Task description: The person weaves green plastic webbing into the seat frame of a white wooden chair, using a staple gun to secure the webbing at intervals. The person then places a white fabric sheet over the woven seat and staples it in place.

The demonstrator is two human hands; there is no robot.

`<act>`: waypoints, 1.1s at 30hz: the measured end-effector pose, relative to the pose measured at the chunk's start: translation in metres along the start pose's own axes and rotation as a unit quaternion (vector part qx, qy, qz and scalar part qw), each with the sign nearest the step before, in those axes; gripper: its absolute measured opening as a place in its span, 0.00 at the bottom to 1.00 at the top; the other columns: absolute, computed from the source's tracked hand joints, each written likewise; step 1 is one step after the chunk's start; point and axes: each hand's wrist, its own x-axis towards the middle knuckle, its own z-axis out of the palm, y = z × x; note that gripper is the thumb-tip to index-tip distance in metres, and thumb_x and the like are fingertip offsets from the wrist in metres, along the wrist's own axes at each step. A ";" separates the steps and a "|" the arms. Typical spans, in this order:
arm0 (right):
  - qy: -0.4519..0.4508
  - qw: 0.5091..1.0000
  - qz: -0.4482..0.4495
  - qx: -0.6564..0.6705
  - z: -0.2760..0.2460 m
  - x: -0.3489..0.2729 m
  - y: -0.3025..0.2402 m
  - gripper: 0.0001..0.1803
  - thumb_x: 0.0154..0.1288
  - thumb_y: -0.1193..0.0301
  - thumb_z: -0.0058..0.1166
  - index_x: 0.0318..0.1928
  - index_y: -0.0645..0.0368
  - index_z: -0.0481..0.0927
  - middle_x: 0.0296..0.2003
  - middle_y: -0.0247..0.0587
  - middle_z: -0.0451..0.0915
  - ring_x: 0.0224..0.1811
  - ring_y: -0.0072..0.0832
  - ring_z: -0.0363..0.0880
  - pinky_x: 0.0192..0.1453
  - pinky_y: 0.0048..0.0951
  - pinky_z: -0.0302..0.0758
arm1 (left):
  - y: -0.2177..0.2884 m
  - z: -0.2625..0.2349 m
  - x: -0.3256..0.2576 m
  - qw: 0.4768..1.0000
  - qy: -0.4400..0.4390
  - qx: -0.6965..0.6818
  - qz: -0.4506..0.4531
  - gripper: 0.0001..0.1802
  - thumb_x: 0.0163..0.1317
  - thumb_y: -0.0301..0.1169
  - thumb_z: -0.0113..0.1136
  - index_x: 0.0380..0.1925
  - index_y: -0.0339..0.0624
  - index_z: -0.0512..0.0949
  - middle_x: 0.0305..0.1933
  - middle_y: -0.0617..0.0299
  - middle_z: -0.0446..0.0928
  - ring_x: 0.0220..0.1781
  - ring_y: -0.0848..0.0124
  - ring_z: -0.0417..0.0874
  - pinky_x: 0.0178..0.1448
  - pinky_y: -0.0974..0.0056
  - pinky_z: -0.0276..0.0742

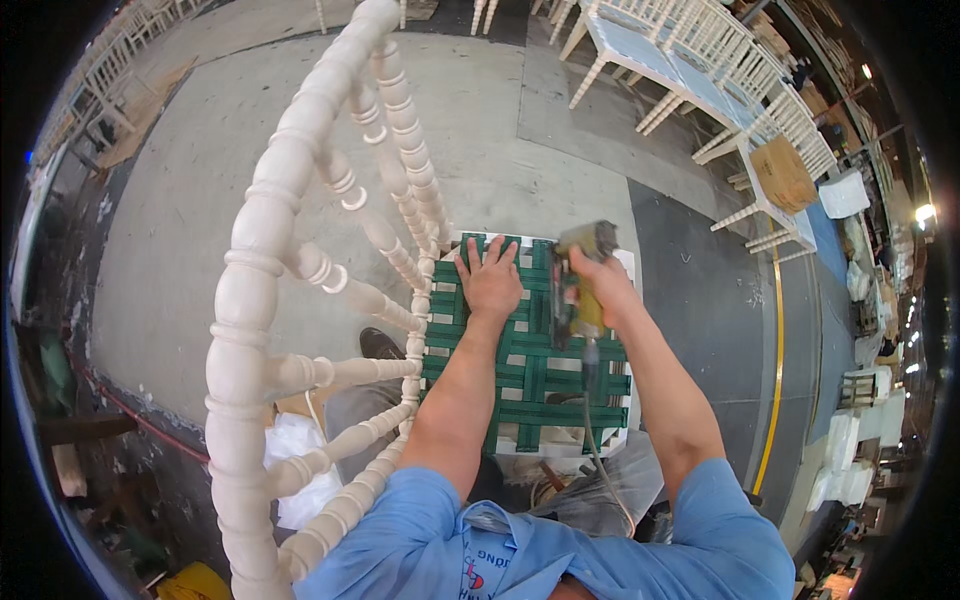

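A white chair with turned, beaded spindles (262, 215) stands right in front of me, its back rising on the left. Woven green webbing straps (537, 377) cross its seat frame. My left hand (490, 285) lies flat on the webbing near the far side, fingers spread, holding nothing. In my right hand (610, 290) is a yellow-and-black staple gun (588, 242), gripped by its handle over the right part of the seat. It is slightly blurred, so I cannot tell whether its nose touches the strap. An air hose (592, 420) trails from its handle toward my lap.
A row of similar white chairs (690, 75) lines the far right, one bearing a brown cardboard piece (782, 174). White plastic wrapping (296, 470) lies low on the left, behind the spindles. A yellow line (777, 370) runs along the floor at right.
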 end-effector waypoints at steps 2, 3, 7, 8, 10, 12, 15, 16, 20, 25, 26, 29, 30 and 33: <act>0.024 0.999 0.026 -0.021 0.006 0.019 -0.004 0.19 0.68 0.55 0.62 0.49 0.54 0.78 0.33 0.33 0.79 0.25 0.25 0.78 0.26 0.28 0.72 | 0.014 0.004 -0.005 1.000 -0.003 -0.013 -0.004 0.25 0.70 0.39 0.50 0.68 0.65 0.71 0.78 0.71 0.60 0.82 0.51 0.46 0.81 0.37 0.33; 0.025 0.999 0.034 -0.025 0.017 0.029 -0.003 0.18 0.67 0.55 0.62 0.47 0.54 0.78 0.33 0.33 0.79 0.24 0.25 0.78 0.25 0.29 0.72 | 0.007 0.002 -0.004 1.000 -0.002 -0.006 0.000 0.25 0.70 0.39 0.50 0.68 0.65 0.71 0.77 0.71 0.60 0.82 0.51 0.46 0.81 0.37 0.34; 0.027 0.997 0.055 -0.053 0.045 0.057 -0.002 0.18 0.67 0.55 0.63 0.42 0.57 0.78 0.31 0.34 0.78 0.21 0.26 0.76 0.23 0.30 0.72 | -0.006 -0.004 0.002 1.000 0.014 -0.001 0.002 0.25 0.69 0.38 0.51 0.67 0.66 0.72 0.76 0.71 0.62 0.82 0.51 0.48 0.81 0.37 0.36; 0.027 0.996 0.058 -0.061 0.047 0.061 -0.002 0.18 0.67 0.55 0.63 0.42 0.57 0.78 0.32 0.34 0.78 0.21 0.26 0.76 0.24 0.30 0.72 | -0.006 -0.004 0.002 1.000 0.018 -0.004 0.000 0.25 0.69 0.38 0.51 0.67 0.65 0.73 0.76 0.71 0.62 0.82 0.51 0.48 0.81 0.36 0.36; 0.027 0.995 0.059 -0.073 0.051 0.066 0.001 0.18 0.67 0.55 0.63 0.41 0.57 0.78 0.31 0.34 0.78 0.21 0.26 0.76 0.24 0.31 0.72 | -0.006 -0.003 0.002 0.999 0.036 -0.010 0.002 0.25 0.68 0.37 0.52 0.66 0.65 0.74 0.76 0.70 0.63 0.82 0.51 0.49 0.81 0.36 0.37; 0.031 0.995 0.053 -0.082 0.052 0.070 0.005 0.18 0.67 0.56 0.63 0.41 0.58 0.78 0.30 0.34 0.78 0.20 0.26 0.76 0.23 0.31 0.72 | -0.004 -0.003 0.003 1.000 0.027 -0.007 0.002 0.25 0.67 0.37 0.53 0.65 0.64 0.74 0.76 0.70 0.63 0.82 0.51 0.49 0.80 0.35 0.38; 0.043 0.993 0.052 -0.095 0.051 0.074 0.009 0.17 0.67 0.57 0.63 0.41 0.59 0.78 0.29 0.34 0.78 0.20 0.26 0.75 0.23 0.31 0.72 | 0.000 -0.002 0.003 1.000 0.027 -0.001 0.010 0.25 0.67 0.37 0.53 0.65 0.62 0.75 0.75 0.70 0.64 0.81 0.51 0.50 0.80 0.35 0.40; 0.046 0.993 0.050 -0.100 0.052 0.074 0.010 0.17 0.67 0.57 0.63 0.40 0.59 0.78 0.29 0.34 0.78 0.20 0.26 0.75 0.22 0.31 0.72 | 0.000 -0.002 0.003 0.999 0.030 0.002 0.012 0.25 0.67 0.37 0.53 0.65 0.62 0.75 0.75 0.70 0.64 0.81 0.50 0.50 0.80 0.35 0.40; 0.050 0.993 0.038 -0.102 0.055 0.071 0.014 0.17 0.67 0.56 0.62 0.40 0.58 0.78 0.29 0.35 0.78 0.20 0.25 0.73 0.23 0.30 0.71 | 0.000 -0.002 -0.001 0.998 0.054 -0.012 0.005 0.24 0.67 0.35 0.53 0.65 0.59 0.75 0.75 0.69 0.65 0.80 0.49 0.52 0.79 0.34 0.41; 0.044 0.998 0.008 -0.052 0.057 0.059 0.012 0.16 0.67 0.56 0.62 0.38 0.56 0.78 0.28 0.33 0.76 0.20 0.24 0.72 0.22 0.29 0.71 | 0.002 -0.009 -0.032 0.994 0.068 -0.052 -0.068 0.24 0.69 0.35 0.52 0.65 0.58 0.74 0.75 0.69 0.65 0.79 0.42 0.51 0.78 0.32 0.42; 0.041 0.998 0.007 -0.045 0.049 0.059 0.012 0.16 0.67 0.56 0.62 0.38 0.56 0.78 0.28 0.33 0.77 0.20 0.24 0.72 0.22 0.29 0.71 | 0.006 -0.009 -0.048 0.995 0.061 -0.044 -0.059 0.24 0.69 0.36 0.52 0.65 0.58 0.74 0.76 0.69 0.64 0.79 0.40 0.50 0.78 0.32 0.43; 0.042 0.998 0.007 -0.035 0.044 0.057 0.013 0.16 0.66 0.56 0.62 0.39 0.55 0.78 0.29 0.33 0.77 0.20 0.24 0.72 0.23 0.29 0.71 | 0.000 -0.013 -0.092 1.000 0.009 -0.016 -0.009 0.24 0.70 0.37 0.52 0.66 0.57 0.74 0.76 0.68 0.63 0.79 0.40 0.51 0.78 0.33 0.43; 0.037 0.999 0.006 -0.036 0.049 0.057 0.012 0.16 0.66 0.56 0.62 0.39 0.55 0.78 0.29 0.33 0.77 0.20 0.24 0.72 0.23 0.30 0.71 | -0.005 -0.015 -0.100 1.000 0.019 -0.013 0.005 0.24 0.69 0.38 0.52 0.66 0.58 0.74 0.76 0.68 0.63 0.79 0.40 0.51 0.79 0.33 0.42; 0.042 0.997 0.026 -0.052 0.068 0.060 0.008 0.16 0.66 0.56 0.62 0.39 0.55 0.78 0.29 0.34 0.77 0.20 0.25 0.72 0.23 0.30 0.71 | -0.018 -0.015 -0.111 0.999 0.041 -0.002 0.029 0.25 0.69 0.39 0.52 0.66 0.57 0.73 0.76 0.67 0.63 0.79 0.41 0.51 0.79 0.34 0.42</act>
